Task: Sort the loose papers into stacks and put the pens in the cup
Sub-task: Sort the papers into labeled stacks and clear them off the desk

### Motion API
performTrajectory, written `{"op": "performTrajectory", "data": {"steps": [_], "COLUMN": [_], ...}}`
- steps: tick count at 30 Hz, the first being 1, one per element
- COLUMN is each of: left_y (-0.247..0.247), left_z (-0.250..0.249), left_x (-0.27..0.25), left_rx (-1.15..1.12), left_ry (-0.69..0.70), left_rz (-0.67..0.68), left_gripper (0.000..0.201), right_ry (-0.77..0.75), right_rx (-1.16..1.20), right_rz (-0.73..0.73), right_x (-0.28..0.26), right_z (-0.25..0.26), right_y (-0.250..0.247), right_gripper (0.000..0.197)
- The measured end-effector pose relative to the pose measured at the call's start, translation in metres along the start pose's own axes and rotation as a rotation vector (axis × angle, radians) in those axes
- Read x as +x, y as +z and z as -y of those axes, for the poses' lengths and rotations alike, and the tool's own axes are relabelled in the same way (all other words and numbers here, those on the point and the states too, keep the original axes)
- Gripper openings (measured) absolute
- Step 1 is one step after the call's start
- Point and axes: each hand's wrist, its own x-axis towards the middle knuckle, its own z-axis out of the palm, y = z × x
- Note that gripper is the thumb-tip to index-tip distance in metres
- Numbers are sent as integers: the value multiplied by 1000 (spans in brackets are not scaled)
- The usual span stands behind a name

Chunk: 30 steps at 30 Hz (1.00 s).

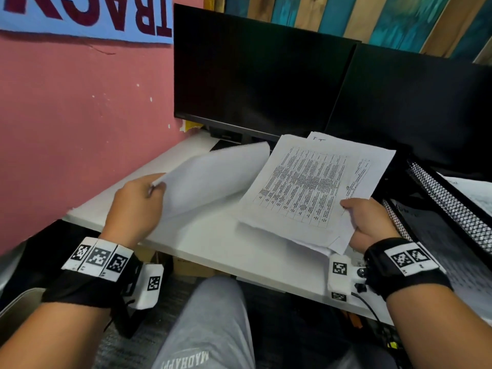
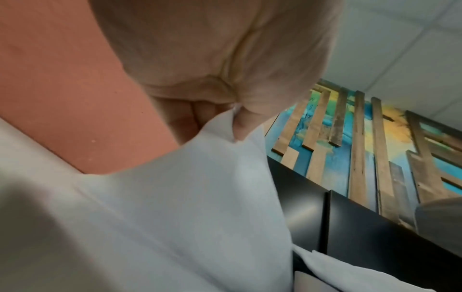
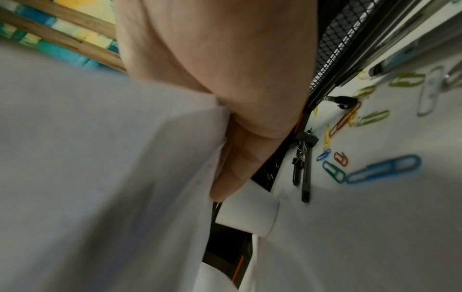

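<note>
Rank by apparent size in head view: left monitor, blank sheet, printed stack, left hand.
1. Left monitor
2. Printed stack and blank sheet: look alike, the sheet is curled, so unranked
3. Left hand, smallest

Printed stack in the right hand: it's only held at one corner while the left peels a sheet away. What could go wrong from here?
1. The right hand grips the printed stack by its near corner only; the fanned lower sheets could slide out.
2. The blank sheet, pinched at its edge by the left hand, curls and may crease.
3. Loose paper clips lie beside the mesh tray; a lowered stack might sweep or catch them.
</note>
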Motion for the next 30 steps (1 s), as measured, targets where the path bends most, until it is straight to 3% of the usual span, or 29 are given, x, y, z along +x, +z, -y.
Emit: {"op": "performTrajectory", "data": {"steps": [4, 7, 12, 17, 20, 25, 30], "left_y": [-7, -6, 30, 70, 78, 75, 75], "left_z": [-13, -29, -42, -44, -48, -46, -31], "left_x": [-3, -12, -34, -62, -74, -70, -57], "left_rx": [-52, -135, -68, 150, 237, 27, -129], "left_ry": [47, 115, 202, 330, 366, 319, 229], "left_rz": [-74, -46, 180, 451, 567, 794, 852], "left_gripper": [30, 35, 40, 42, 40, 39, 35], "right_ry": [52, 57, 85, 159, 178, 85, 66], "right_rx": [33, 49, 52, 46, 6, -185, -269], "right_rz": [65, 119, 200, 247, 308, 409, 475], "right_x": [-3, -12, -32, -48, -51, -49, -54], "right_z": [-11, -17, -36, -56, -59, -58, -48], "right_y": [8, 22, 58, 88, 94, 89, 92], "right_gripper": [39, 45, 45, 25, 28, 29, 37]}}
